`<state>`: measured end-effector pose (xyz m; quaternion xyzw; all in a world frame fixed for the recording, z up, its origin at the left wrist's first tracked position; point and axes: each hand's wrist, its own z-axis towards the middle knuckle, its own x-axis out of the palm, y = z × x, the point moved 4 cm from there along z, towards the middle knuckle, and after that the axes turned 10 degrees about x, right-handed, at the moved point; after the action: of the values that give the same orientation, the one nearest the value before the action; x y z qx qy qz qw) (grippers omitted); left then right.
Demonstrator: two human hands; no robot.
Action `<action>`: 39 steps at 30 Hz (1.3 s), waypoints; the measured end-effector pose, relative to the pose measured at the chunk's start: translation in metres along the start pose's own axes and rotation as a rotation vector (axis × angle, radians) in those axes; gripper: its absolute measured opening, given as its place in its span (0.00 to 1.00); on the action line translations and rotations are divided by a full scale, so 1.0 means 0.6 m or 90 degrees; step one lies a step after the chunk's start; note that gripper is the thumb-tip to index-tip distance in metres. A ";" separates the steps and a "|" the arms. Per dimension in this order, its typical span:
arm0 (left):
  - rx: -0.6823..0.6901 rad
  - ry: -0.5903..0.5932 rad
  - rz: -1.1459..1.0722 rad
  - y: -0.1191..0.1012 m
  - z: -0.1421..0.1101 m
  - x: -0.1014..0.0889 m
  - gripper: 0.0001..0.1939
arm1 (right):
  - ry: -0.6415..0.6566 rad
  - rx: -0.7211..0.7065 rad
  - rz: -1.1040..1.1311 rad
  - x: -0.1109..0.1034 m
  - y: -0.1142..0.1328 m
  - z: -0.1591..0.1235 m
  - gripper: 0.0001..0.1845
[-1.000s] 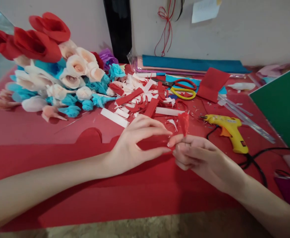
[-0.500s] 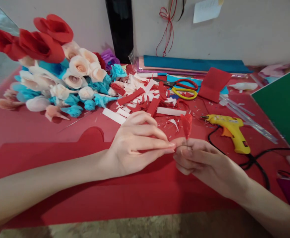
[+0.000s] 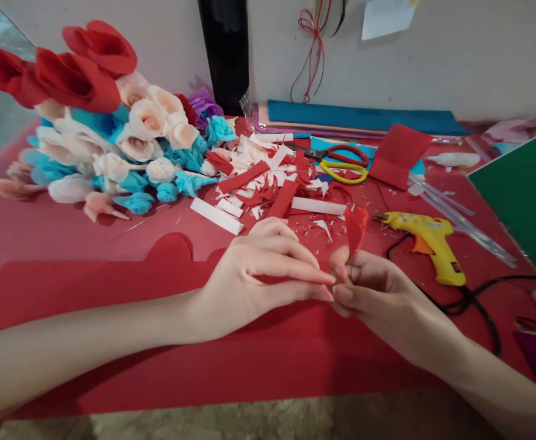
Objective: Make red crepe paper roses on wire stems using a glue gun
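Observation:
A small red paper flower bud (image 3: 356,232) on a thin wire stem stands upright above my right hand (image 3: 382,290). The fingers of that hand are closed around the stem, just below the bud. My left hand (image 3: 268,275) meets it from the left, its thumb and forefinger pinched together at the right fingertips. Whatever lies in that left pinch is too small and too hidden to make out. Under both hands lies a large sheet of red paper (image 3: 180,373).
Paper flowers (image 3: 148,119) in red, cream and blue are heaped at the left. Paper scraps (image 3: 268,168) lie beyond my hands, beside scissors (image 3: 343,172). A yellow glue gun (image 3: 426,235) with a black cable is at the right, near clear sticks (image 3: 464,220) and a green board (image 3: 524,195).
The red bud and both hands have shifted slightly right. My right fingers have changed their hold on the stem, the forefinger now bent up beside it.

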<state>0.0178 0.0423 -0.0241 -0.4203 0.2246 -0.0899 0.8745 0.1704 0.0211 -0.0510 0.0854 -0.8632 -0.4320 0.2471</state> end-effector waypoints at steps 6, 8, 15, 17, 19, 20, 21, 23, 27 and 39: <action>0.022 0.035 0.000 0.000 0.002 0.008 0.05 | -0.029 -0.018 -0.051 0.000 -0.002 -0.007 0.10; 0.019 0.029 0.010 0.000 0.003 0.007 0.02 | -0.060 -0.048 -0.078 0.002 0.003 -0.009 0.10; -0.032 0.082 0.047 -0.002 0.000 0.010 0.04 | -0.157 -0.115 -0.239 0.009 0.009 -0.016 0.09; -0.071 0.099 0.019 0.002 -0.002 0.012 0.05 | -0.159 -0.111 -0.246 0.010 0.008 -0.016 0.10; -0.108 0.107 -0.024 0.004 -0.003 0.015 0.06 | -0.154 -0.102 -0.233 0.010 0.009 -0.016 0.11; -0.122 0.107 -0.047 0.004 -0.004 0.016 0.07 | -0.150 -0.097 -0.224 0.011 0.009 -0.015 0.11; -0.134 0.104 -0.069 0.004 -0.004 0.017 0.07 | -0.143 -0.093 -0.216 0.011 0.009 -0.015 0.11; -0.155 0.095 -0.105 0.002 -0.005 0.018 0.07 | -0.124 -0.086 -0.204 0.012 0.009 -0.015 0.11; -0.183 0.087 -0.144 -0.004 -0.008 0.016 0.06 | -0.094 -0.088 -0.184 0.011 0.008 -0.016 0.11; -0.272 0.007 -0.219 0.019 -0.011 0.015 0.09 | -0.083 -0.110 -0.135 0.000 0.006 -0.019 0.04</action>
<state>0.0225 0.0414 -0.0394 -0.6267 0.1681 -0.1901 0.7368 0.1764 0.0155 -0.0424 0.1263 -0.8233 -0.5327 0.1497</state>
